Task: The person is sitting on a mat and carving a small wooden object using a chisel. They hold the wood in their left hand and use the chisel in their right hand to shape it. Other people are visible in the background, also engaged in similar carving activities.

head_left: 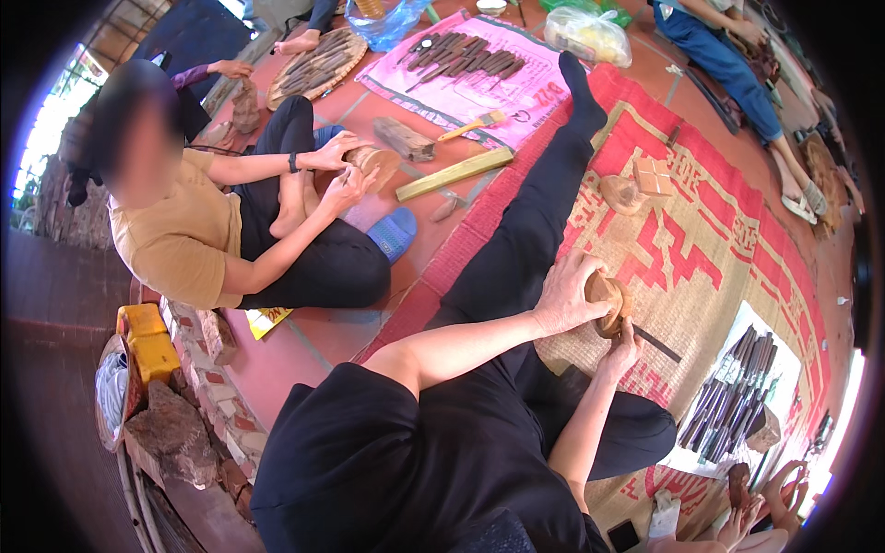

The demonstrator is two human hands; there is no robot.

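Note:
A rounded, carved piece of light brown wood (605, 306) is gripped in my left hand (570, 293), with the thumb across its face. My right hand (624, 348) is closed close to the lower edge of that wood. From its fingers a dark, straight handle (658, 344), seemingly a chisel's, sticks out to the right; its working end is hidden. Beyond my hands on the woven mat (682, 300) rest a round wooden piece (623, 194) and a square wooden block (653, 176) marked with lines.
Dark-handled tools (733, 396) lie on a white sheet at right; others (466, 57) cover a pink cloth. At left a seated person (184, 221) works on a wooden piece (373, 166). Near them are a squared timber (454, 174), a brush (475, 124) and a blue slipper (393, 233).

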